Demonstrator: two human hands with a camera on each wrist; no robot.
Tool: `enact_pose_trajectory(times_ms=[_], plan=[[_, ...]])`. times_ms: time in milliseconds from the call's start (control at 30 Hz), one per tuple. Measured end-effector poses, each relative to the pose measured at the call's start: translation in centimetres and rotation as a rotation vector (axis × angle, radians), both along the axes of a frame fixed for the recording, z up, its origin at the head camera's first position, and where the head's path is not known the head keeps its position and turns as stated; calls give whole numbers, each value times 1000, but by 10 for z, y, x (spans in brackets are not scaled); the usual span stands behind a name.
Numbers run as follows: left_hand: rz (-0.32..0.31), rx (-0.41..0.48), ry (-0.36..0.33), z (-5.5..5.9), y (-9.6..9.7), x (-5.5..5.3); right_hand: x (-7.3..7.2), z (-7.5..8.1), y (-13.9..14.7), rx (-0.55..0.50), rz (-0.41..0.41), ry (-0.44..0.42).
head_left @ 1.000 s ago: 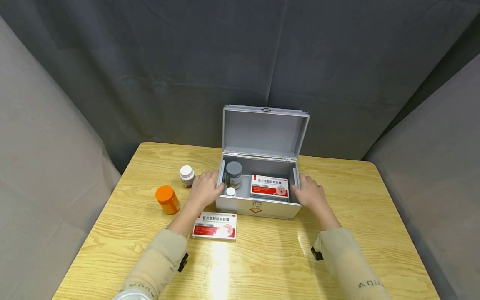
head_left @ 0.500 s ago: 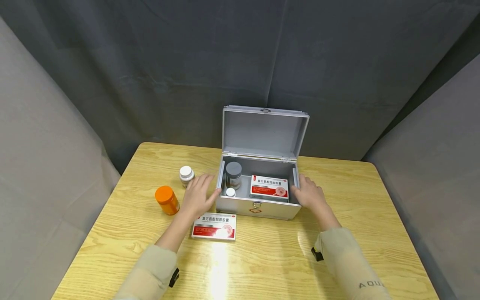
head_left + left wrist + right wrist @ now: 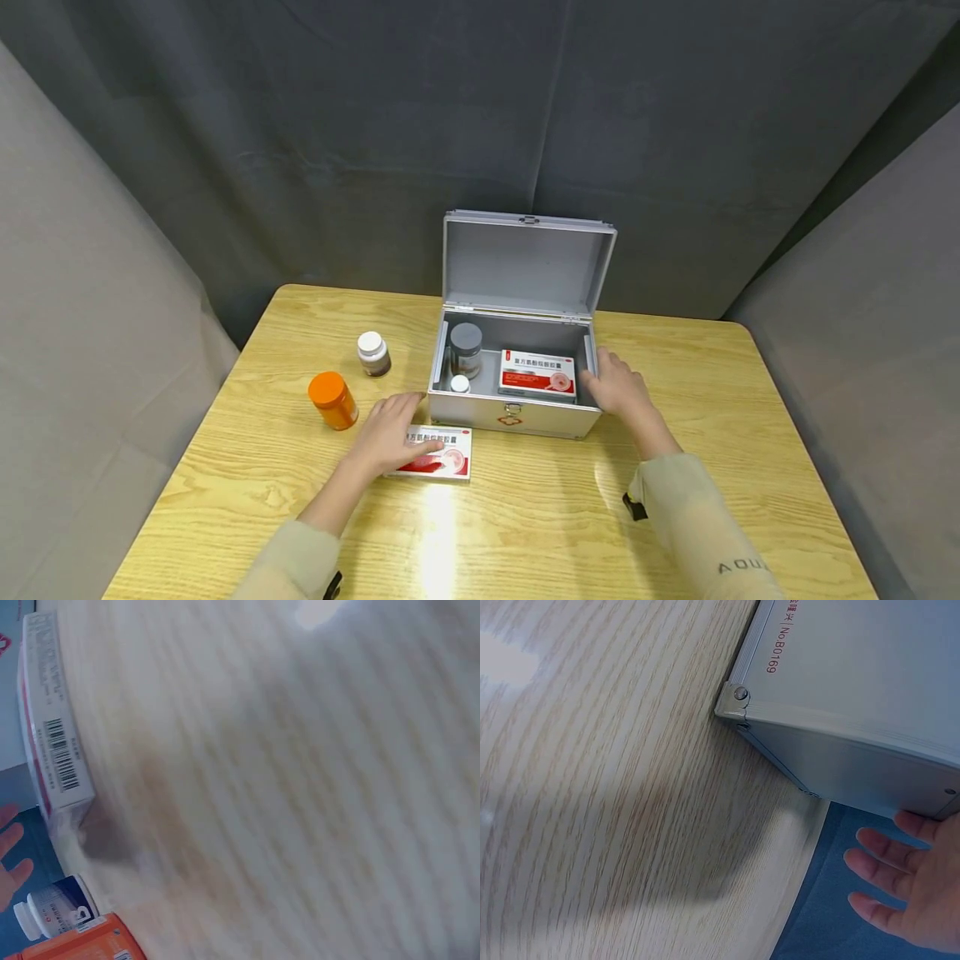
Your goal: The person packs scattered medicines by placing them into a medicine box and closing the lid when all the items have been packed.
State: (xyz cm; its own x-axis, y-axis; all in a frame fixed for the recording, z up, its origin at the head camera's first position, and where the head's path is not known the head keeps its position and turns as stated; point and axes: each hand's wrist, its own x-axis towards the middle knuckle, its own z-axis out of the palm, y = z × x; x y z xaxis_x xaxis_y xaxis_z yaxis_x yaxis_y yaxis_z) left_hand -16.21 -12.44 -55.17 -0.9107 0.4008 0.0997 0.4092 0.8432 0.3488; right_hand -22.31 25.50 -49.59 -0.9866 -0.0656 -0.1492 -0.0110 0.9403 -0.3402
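My left hand [image 3: 384, 437] hovers over the left part of a white and red medicine box [image 3: 452, 461] lying on the table, fingers spread and thumb across its top. Whether it touches the box is unclear. My right hand [image 3: 621, 390] rests at the right side of a silver first-aid case [image 3: 517, 415] whose lid is up. In the right wrist view its fingers [image 3: 881, 874] are loosely extended beside the case wall. Inside the case are a second medicine box [image 3: 537, 373], a grey-lidded jar [image 3: 467, 350] and a small white-capped bottle [image 3: 460, 384].
Left of the case stand an orange bottle [image 3: 333, 402] and a white-capped bottle [image 3: 373, 355], both upright. The wooden table [image 3: 540, 517] ends at a dark curtain [image 3: 360, 150] behind, and pale cloth panels flank both sides.
My left hand has let go of the case's left wall and come down and toward me, over the medicine box on the table. The right hand has stayed at the case.
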Motion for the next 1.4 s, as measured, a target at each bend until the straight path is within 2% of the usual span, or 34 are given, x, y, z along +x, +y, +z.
enact_pose_trajectory(times_ms=[100,333,500,900,1200,1400], plan=[[-16,-40,-32,-5,-1,3,0,0,0,-1,-1,2],[-54,-98,-51,-12,-1,7,0,1,0,5,1,-3],[-63,-112,-79,-16,1,8,1,2,0,-10,-3,-17],[-101,-127,-138,-16,1,11,0,1,0,-23,-7,-25],[-132,-141,-105,-16,1,13,1,1,0,-24,-9,-29],[-153,-105,-65,-17,1,13,2,2,0,-18,-6,-31]])
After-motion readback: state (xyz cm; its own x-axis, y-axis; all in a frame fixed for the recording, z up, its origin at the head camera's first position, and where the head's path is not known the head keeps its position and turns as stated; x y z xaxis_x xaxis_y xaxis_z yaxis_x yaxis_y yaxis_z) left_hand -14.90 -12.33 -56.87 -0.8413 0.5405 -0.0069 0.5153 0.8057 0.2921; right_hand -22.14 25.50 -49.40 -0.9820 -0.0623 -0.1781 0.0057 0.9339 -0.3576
